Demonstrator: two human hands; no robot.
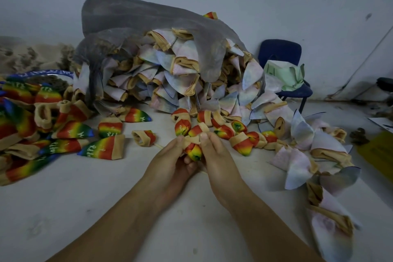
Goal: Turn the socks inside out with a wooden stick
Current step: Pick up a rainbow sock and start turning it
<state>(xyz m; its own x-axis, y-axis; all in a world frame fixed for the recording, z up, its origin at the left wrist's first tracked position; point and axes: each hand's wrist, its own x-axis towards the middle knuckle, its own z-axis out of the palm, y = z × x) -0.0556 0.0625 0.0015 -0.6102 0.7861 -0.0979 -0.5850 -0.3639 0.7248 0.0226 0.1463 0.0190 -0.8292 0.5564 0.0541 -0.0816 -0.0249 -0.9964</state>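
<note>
While both hands, L point(170, 161) & R point(214, 155), pinch a bunched rainbow knit sock point(193, 151), thin wooden stick point(158, 145) pokes out left.

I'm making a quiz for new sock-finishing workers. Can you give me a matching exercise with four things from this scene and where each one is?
Things:
1. Bunched rainbow sock
2. Grey mesh bag
3. Blue chair
4. Flat rainbow socks

Places:
A. By the wall, at right, papers on its seat
B. Between both hands
C. Spread over the floor at left
D. Draped over the big pile of pale socks

Pairs: 1-B, 2-D, 3-A, 4-C
</note>
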